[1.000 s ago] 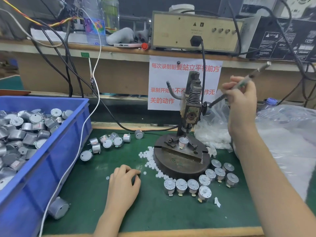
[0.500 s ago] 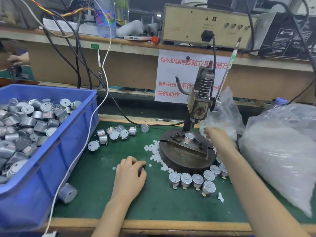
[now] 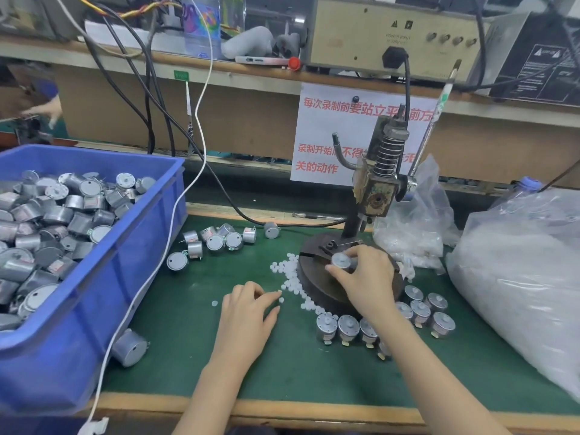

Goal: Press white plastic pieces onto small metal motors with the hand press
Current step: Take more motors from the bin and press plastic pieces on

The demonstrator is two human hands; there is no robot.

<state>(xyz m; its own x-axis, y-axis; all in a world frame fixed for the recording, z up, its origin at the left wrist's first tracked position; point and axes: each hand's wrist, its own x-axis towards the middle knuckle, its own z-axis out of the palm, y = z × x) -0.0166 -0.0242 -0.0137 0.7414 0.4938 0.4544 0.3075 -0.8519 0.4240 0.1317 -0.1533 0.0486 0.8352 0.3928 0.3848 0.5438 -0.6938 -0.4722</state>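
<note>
The motor (image 3: 340, 261) sits on the round base (image 3: 314, 279) of the hand press (image 3: 378, 196), flat face up and axis upright, a little forward and left of the spot straight under the ram. The right hand (image 3: 364, 281) reaches over the base from the near side with the wrist low; its grip is closed on the motor, thumb and fingertips pinching the rim. The press lever (image 3: 439, 114) stands raised, well apart from either hand. The left hand (image 3: 248, 315) lies palm down on the green worktop (image 3: 188, 340) and is the nearer one to the white plastic pieces (image 3: 292, 274), scattered just beyond its fingertips, between it and the base. Its index finger and thumb stretch toward them — whether that grip already pinches a piece cannot be told. The coming move likely depends on this spacing: the motor leaves by the right, the next piece comes from the left. A row of motors (image 3: 348, 328) stands near the front of the base, and a blue bin (image 3: 78, 340) of motors sits at the far left.
</note>
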